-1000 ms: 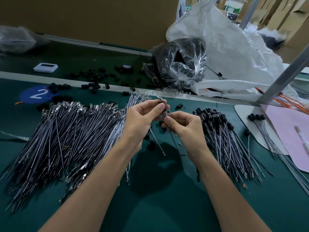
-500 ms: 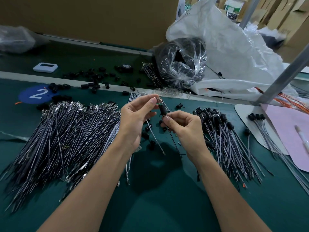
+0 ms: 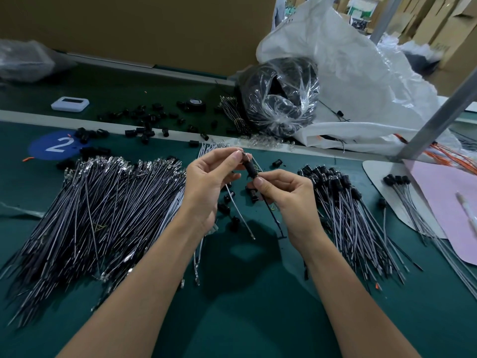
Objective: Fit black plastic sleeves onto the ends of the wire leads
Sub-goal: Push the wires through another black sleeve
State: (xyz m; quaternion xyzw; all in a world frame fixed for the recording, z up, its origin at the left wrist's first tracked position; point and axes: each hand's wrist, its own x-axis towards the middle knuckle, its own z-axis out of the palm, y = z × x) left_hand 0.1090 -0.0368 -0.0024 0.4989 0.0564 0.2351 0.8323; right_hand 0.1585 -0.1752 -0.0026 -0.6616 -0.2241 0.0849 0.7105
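I see the left hand [image 3: 206, 182] pinching the wire lead [image 3: 276, 221] above the black sleeve [image 3: 251, 169], the right hand [image 3: 291, 200] pinching just below it.

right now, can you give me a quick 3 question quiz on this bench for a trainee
1. True or false: the left hand and right hand both pinch the wire lead carrying a black sleeve.
2. Where does the pile of sleeved leads lie? A) right of the right hand B) left of the left hand C) inside a cardboard box
3. Fill in: the blue round sticker shows the number ___.
Key: 1 true; 2 A; 3 2.
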